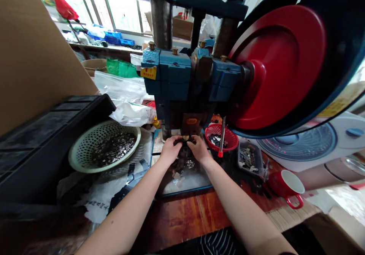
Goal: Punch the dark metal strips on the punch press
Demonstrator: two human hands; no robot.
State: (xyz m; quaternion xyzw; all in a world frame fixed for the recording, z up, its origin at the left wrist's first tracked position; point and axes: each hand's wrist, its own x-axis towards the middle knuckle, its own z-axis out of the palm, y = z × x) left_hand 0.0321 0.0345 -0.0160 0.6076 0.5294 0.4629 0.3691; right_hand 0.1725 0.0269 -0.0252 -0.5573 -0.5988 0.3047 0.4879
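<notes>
Both my hands meet at the lower die area of a blue press machine point(173, 72), just under its ram. My left hand point(172, 148) is closed, thumb and fingers pinched on the left end of a small dark piece. From the other side my right hand point(198, 147) pinches the same area, its fingertips closed. The piece point(184, 141) is small, dark and partly hidden by my fingers. A small brassy round part point(186, 137) shows between my hands. Small shiny bits point(190, 164) and pale flat scraps point(178, 178) lie on the press base in front of my hands.
A pale green basket point(74, 154) of metal pieces stands left, beside a black crate point(57, 133). At right are a red basket point(234, 141), a clear box point(241, 163) of flat parts and a red mug point(281, 186). The large red flywheel point(296, 65) overhangs the right side.
</notes>
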